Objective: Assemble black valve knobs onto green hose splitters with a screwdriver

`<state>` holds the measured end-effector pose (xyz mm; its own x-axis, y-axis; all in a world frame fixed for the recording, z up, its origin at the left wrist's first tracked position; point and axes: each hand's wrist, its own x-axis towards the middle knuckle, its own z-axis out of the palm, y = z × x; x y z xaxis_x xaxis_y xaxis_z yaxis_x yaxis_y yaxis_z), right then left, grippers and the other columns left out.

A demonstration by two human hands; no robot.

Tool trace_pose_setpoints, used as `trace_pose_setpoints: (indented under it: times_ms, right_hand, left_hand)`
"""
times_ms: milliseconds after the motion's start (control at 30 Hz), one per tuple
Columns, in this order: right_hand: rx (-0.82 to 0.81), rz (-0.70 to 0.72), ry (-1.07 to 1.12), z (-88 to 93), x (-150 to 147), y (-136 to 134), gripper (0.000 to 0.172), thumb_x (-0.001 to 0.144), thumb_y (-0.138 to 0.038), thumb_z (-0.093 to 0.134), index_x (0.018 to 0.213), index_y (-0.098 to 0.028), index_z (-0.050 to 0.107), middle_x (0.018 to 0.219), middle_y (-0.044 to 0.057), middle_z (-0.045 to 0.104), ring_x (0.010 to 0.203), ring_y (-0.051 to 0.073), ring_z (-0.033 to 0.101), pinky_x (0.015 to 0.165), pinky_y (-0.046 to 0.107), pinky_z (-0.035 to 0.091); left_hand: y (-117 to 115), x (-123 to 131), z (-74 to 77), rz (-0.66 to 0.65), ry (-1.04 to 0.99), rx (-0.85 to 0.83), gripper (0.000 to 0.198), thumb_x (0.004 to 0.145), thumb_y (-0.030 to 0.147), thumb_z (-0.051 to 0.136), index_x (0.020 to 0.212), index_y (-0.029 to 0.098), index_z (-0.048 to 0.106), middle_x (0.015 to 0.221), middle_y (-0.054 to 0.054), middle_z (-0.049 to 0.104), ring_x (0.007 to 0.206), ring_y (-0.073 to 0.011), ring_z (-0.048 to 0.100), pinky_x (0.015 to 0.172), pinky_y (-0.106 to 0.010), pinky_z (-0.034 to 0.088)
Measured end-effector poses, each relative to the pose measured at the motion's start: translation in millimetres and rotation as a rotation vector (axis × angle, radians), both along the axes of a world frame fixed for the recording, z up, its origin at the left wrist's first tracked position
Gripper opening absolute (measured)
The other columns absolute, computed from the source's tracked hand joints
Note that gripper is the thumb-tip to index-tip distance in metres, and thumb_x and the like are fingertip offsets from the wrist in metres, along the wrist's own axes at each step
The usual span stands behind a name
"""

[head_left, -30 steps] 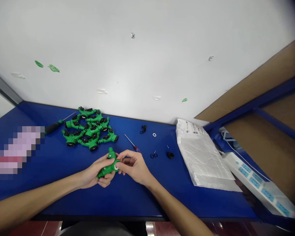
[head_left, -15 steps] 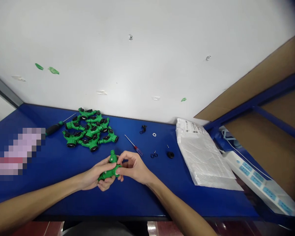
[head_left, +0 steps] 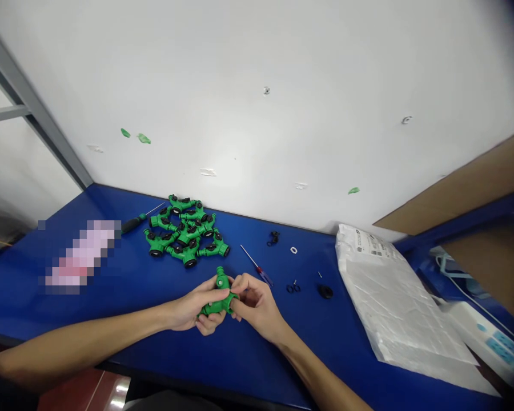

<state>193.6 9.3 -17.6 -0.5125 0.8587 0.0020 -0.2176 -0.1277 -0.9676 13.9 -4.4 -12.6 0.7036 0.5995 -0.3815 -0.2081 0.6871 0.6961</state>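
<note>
Both my hands hold one green plastic Y-shaped hose connector (head_left: 220,297) just above the blue table (head_left: 124,297). My left hand (head_left: 197,308) wraps its fingers round the connector's body from the left. My right hand (head_left: 255,302) pinches the connector's right end with thumb and fingers. One green branch with a black cap points up between my thumbs. Behind my hands lies a pile of several more green connectors (head_left: 184,231) with black knobs.
A small red-handled screwdriver (head_left: 257,265) lies just behind my right hand. A black-handled screwdriver (head_left: 139,220) lies left of the pile. Small black rings (head_left: 324,291) and a white washer (head_left: 293,250) are scattered to the right. A white plastic bag (head_left: 402,308) and a power strip (head_left: 492,337) lie far right.
The camera has swung left, so everything sits further right in view. My hands keep hold of the same connector, and my right fingers have closed more tightly on its end.
</note>
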Motion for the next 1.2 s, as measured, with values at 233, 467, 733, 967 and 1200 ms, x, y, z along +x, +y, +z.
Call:
trace_pose_setpoints:
  times_ms: [233, 467, 733, 967, 1200]
  right_hand:
    - [0.036, 0.06, 0.063, -2.5, 1, 2, 0.026, 0.074, -0.025, 0.08, 0.082, -0.019, 0.057, 0.077, -0.003, 0.057, 0.053, 0.007, 0.057, 0.046, 0.02, 0.049]
    - [0.042, 0.049, 0.114, -11.0, 3, -4, 0.021, 0.077, -0.021, 0.078, 0.079, -0.019, 0.057, 0.077, -0.004, 0.053, 0.052, 0.006, 0.057, 0.046, 0.018, 0.049]
    - [0.006, 0.026, 0.114, -12.3, 1, -5, 0.023, 0.076, -0.019, 0.078, 0.075, -0.018, 0.054, 0.076, -0.004, 0.053, 0.052, 0.005, 0.056, 0.046, 0.018, 0.049]
    - [0.054, -0.06, 0.071, -8.5, -3, -9, 0.027, 0.072, -0.014, 0.08, 0.069, -0.017, 0.054, 0.067, -0.006, 0.054, 0.048, 0.005, 0.053, 0.046, 0.017, 0.045]
    - [0.055, 0.033, 0.113, -16.3, 2, 4, 0.012, 0.079, -0.019, 0.076, 0.079, -0.02, 0.064, 0.071, -0.003, 0.059, 0.053, 0.009, 0.061, 0.047, 0.021, 0.051]
  left_hand:
    - [2, 1, -0.2, 0.0, -0.005, 0.014, 0.031, 0.09, 0.05, 0.053, 0.101, 0.023, 0.044, 0.047, 0.009, 0.04, 0.036, -0.0048, 0.02, 0.037, -0.016, 0.016]
    - [-2, 2, -1.7, -0.029, 0.013, 0.042, 0.046, 0.086, 0.053, 0.058, 0.116, 0.027, 0.035, 0.049, 0.011, 0.042, 0.036, -0.0055, 0.022, 0.038, -0.016, 0.015]
    - [-2, 4, -1.4, -0.012, 0.027, 0.02, 0.051, 0.082, 0.052, 0.062, 0.116, 0.027, 0.034, 0.058, 0.007, 0.055, 0.035, -0.0035, 0.023, 0.038, -0.016, 0.016]
    - [-4, 1, -1.3, 0.008, 0.024, 0.073, 0.035, 0.087, 0.047, 0.058, 0.111, 0.027, 0.04, 0.054, 0.008, 0.048, 0.035, -0.0043, 0.023, 0.036, -0.016, 0.016]
    - [0, 1, 4.3, 0.02, 0.011, 0.053, 0.032, 0.088, 0.049, 0.055, 0.106, 0.028, 0.038, 0.054, 0.008, 0.049, 0.035, -0.004, 0.022, 0.038, -0.015, 0.017]
